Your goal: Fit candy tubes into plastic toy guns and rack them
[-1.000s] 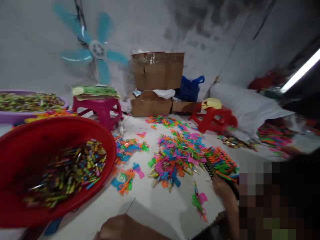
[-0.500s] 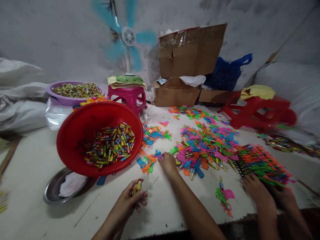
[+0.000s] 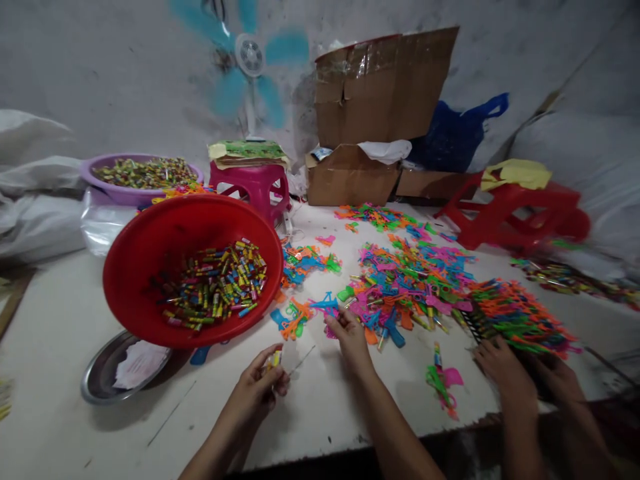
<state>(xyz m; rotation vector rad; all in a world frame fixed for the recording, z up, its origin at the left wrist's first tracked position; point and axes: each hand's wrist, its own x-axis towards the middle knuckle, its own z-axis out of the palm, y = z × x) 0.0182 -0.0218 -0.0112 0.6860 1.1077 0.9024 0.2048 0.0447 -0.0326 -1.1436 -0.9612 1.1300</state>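
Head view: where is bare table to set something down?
Bare: near edge between metal tray and left hand, which pinches a small tube; far-left table beside red basin. Crowded: toy pile at right hand.

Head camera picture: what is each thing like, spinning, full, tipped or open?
fan, spinning, blades blurred
red bowl, tilted, partly filled
purple basin, heaped full
lower cardboard box, open
red stool, looks tipped over
left hand, pinching yellow piece
right hand, touching toy pile
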